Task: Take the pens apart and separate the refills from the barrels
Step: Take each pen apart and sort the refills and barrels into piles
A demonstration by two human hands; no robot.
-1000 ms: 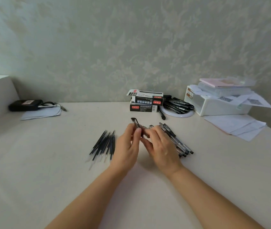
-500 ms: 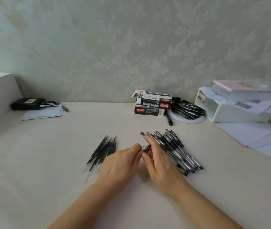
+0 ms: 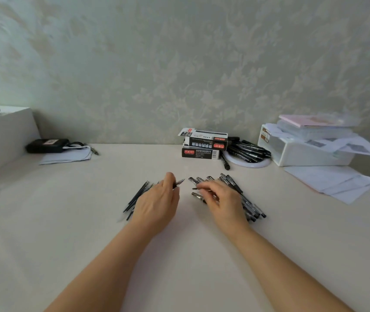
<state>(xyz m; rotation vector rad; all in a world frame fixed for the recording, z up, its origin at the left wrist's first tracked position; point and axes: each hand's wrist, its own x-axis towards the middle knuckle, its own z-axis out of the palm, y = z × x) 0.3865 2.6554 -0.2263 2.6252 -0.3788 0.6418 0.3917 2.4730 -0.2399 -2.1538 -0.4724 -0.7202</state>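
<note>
My left hand [image 3: 157, 202] covers most of the refill pile [image 3: 138, 195]; only the upper-left ends stick out, so no reliable count, maybe six or seven visible. The left fingers are curled round one refill [image 3: 179, 183], its metal tip poking out toward the right past my thumb. The rest of that refill is hidden in the grip.

My right hand [image 3: 221, 199] sits over the barrel pile [image 3: 247, 203] and hides its middle. Its fingers are bent down onto the pile, and a thin dark piece shows at the fingertips [image 3: 199, 188]; can't tell if I'm pinching it or only touching. Blur there. About six barrel ends show above the hand, more at lower right; total unclear.

The hands are apart, bare table [image 3: 89, 221] between them. Refills lie left, barrels right, the two piles well apart.

Back edge: two pen boxes [image 3: 203, 144] are stacked, the top one askew, contents not visible. Beside them is a white round dish [image 3: 250, 164] heaped with black pens [image 3: 249, 150], too tangled to count; one pen [image 3: 225, 162] lies off the dish just beside the boxes. A white bin [image 3: 303, 154] at right has papers and a pink booklet piled on top, inside hidden. Loose sheets [image 3: 330, 182] lie in front of it. Far left is a black pouch [image 3: 46, 145] on a folded paper.
</note>
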